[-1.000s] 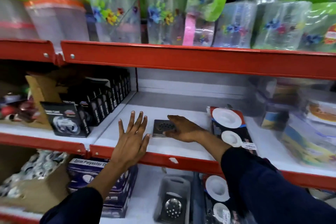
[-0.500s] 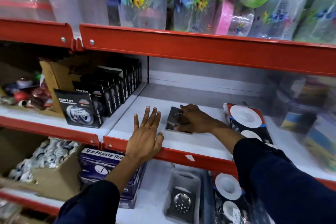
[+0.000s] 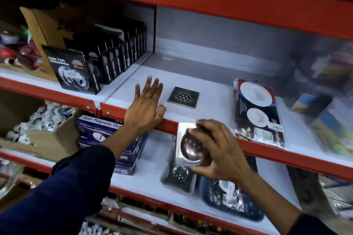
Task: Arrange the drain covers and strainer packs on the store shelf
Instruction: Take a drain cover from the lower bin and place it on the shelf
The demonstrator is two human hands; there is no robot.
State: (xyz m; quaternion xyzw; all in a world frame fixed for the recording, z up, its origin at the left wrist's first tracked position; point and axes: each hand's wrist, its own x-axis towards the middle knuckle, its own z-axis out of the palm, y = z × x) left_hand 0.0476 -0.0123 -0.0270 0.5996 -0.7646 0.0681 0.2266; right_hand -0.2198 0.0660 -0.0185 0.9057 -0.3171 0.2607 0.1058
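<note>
The right hand (image 3: pixel 215 150) grips a square drain cover (image 3: pixel 189 145) below the shelf (image 3: pixel 210 82), while the left hand (image 3: pixel 146 107) rests flat, fingers spread, on the shelf edge.

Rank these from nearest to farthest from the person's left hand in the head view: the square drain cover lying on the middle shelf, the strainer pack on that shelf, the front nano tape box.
From the left hand:
1. Square drain cover, just right of it.
2. Front nano tape box, to its left.
3. Strainer pack, far right.

Glossy metal drain cover (image 3: pixel 183 97), plastic-wrapped strainer pack (image 3: pixel 257 112)
</note>
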